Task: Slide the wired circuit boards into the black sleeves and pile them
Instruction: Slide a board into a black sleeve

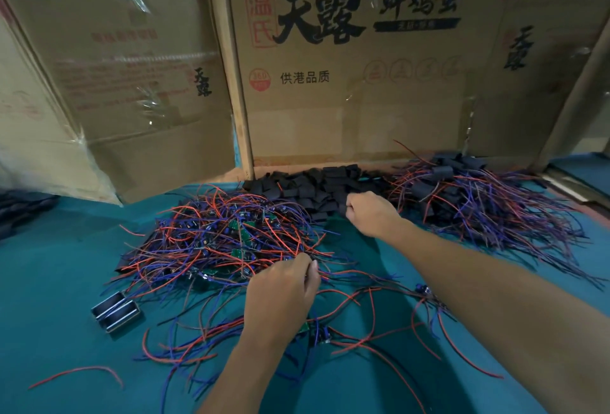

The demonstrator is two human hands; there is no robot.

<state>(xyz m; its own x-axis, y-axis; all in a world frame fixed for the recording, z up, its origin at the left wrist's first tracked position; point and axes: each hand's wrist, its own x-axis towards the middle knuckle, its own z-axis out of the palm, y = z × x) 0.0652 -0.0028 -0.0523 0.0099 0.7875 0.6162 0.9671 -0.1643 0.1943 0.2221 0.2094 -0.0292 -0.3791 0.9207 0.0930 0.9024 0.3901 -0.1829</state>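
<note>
A tangled heap of green circuit boards with red and blue wires (224, 235) lies on the teal table at centre left. Behind it a heap of empty black sleeves (310, 187) rests against the cardboard. At the right is a pile of sleeved boards (462, 202) with wires trailing out. My left hand (280, 298) pinches wires at the near edge of the tangled heap. My right hand (373, 214) is closed at the front edge of the sleeve heap, its fingertips on a black sleeve. More wired boards (317, 331) lie loose near my left wrist.
Cardboard boxes (346, 90) wall the back of the table. Two small metal-framed black parts (115, 311) sit at the left of the tangle. A loose red wire (76, 374) lies at the front left. Dark items (19, 212) sit at the far left edge.
</note>
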